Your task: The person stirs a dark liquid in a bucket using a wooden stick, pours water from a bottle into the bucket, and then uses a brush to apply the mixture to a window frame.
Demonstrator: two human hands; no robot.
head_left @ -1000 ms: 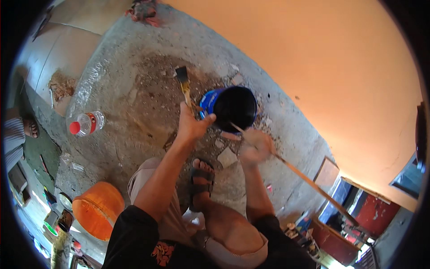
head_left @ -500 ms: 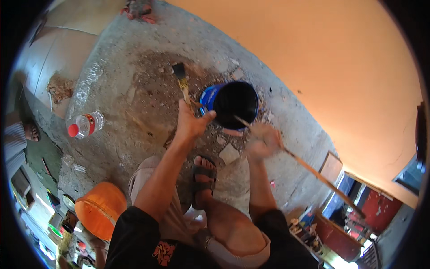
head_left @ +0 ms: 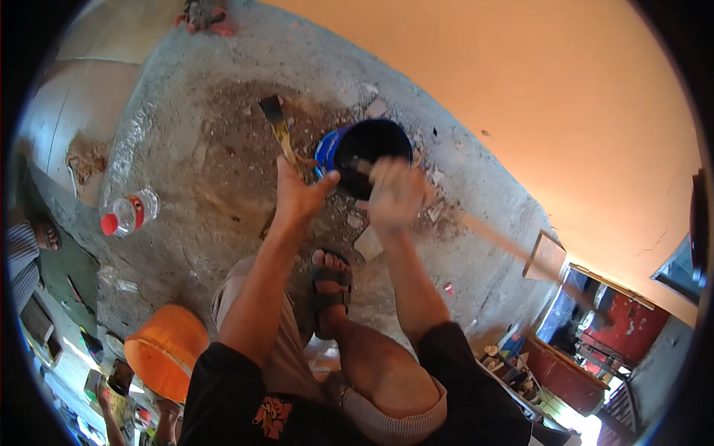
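Observation:
My left hand (head_left: 299,195) is closed round the wooden handle of a paintbrush (head_left: 278,126) with dark bristles and a yellowish ferrule. Its thumb reaches toward the near rim of a blue bucket (head_left: 324,154); whether it touches cannot be told. The bucket's inside looks black, and what lies at its bottom does not show. Over the bucket's near right side, my right hand (head_left: 398,195) grips a long wooden stick (head_left: 513,249), both smeared by motion. One end of the stick points into the bucket's mouth; the other slants out to the lower right.
Rubble and dirt surround the bucket, with a broken tile piece (head_left: 368,243) near my sandalled foot. Left lies a clear bottle (head_left: 132,212) with a red cap. An orange tub (head_left: 167,342) stands lower left, near another person's foot (head_left: 49,236). An orange wall (head_left: 520,89) rises beyond.
My right hand has moved left and up, over the bucket's mouth, bringing the stick along. My left hand keeps the paintbrush. The whole view has shifted slightly.

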